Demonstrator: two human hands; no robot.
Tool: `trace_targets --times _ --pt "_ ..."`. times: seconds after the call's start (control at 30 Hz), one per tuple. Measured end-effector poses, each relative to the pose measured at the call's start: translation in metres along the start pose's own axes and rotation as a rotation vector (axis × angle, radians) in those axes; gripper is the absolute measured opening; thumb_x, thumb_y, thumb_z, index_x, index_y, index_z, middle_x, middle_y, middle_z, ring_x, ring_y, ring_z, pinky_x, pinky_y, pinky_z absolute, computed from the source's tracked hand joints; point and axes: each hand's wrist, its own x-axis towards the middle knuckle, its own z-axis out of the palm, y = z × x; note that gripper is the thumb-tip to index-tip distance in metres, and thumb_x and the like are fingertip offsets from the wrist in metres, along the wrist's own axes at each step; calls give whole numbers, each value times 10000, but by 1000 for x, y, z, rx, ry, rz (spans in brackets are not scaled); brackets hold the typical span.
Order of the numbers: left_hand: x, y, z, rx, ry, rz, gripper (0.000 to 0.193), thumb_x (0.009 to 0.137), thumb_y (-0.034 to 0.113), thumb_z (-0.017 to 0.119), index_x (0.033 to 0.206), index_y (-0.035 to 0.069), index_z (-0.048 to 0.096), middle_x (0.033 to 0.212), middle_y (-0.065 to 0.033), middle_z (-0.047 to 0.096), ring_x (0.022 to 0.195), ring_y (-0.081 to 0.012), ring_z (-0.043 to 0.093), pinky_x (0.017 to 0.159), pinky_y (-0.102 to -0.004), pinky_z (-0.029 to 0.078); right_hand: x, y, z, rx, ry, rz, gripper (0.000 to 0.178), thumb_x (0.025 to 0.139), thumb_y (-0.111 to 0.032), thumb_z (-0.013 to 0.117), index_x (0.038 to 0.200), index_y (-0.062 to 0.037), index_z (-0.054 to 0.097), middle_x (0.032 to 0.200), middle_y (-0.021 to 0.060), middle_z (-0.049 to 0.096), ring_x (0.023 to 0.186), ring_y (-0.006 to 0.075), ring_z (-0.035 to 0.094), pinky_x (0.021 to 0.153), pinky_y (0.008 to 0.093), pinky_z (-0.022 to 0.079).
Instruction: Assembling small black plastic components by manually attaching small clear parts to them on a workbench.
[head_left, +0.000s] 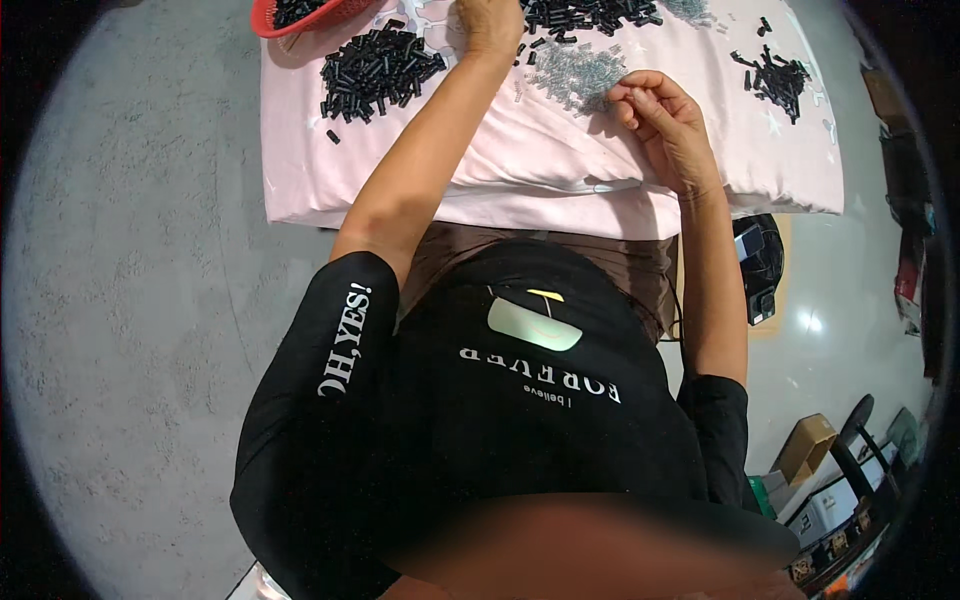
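My left hand reaches to the far edge of the picture, beside a heap of small black tube-like pieces; its fingertips are cut off or hidden. Thumb and forefinger of my right hand are pinched together at the right edge of a pile of small clear or silvery pieces. Whatever sits in that pinch is too small to make out. To the left of my left forearm lies another heap of black tube-like pieces, with one loose piece nearer me.
A red basket with black pieces stands at the far left of the table's pink cloth. A smaller black pile lies at the right. More clear pieces are at the back. Boxes stand on the floor at right.
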Motion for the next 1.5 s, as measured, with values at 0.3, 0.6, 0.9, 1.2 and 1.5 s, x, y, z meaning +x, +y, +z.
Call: trace_targets --times 0.3,0.6,0.9,1.2,1.5 --pt "18 3 14 -407 -144 283 195 1009 104 502 1138 50 639 1039 -118 684 1004 -228 620 921 -339 473 2 -1 4 26 -8 6 181 1032 -89 603 1190 -16 651 1082 116 727 863 112 657 796 225 551" --pt "53 -31 4 96 -48 91 245 997 149 462 1125 45 642 1089 -216 691 1047 -358 646 910 -435 489 1 -2 1 33 4 16 183 1040 -97 592 1194 -16 648 1088 118 725 871 113 655 817 234 556" --pt "15 1 -15 -316 -290 130 124 1024 65 539 1042 43 660 881 -49 635 858 -124 570 794 -277 469 0 0 -2 53 -5 3 187 1039 -98 594 1196 -12 648 1097 126 726 880 116 661 825 236 564" --pt "-53 26 -78 73 -403 330 225 842 -97 578 1021 -2 675 992 -146 683 905 -274 682 825 -352 537 1 -1 -2 66 -30 -11 185 1035 -94 597 1194 -17 648 1093 114 725 884 113 665 843 237 579" --pt "-25 46 -36 178 -290 622 223 813 -53 605 987 30 717 981 -177 658 1003 -380 619 919 -438 496 0 0 -1 56 -4 -23 184 1040 -98 589 1191 -11 646 1094 115 725 882 117 666 830 236 574"
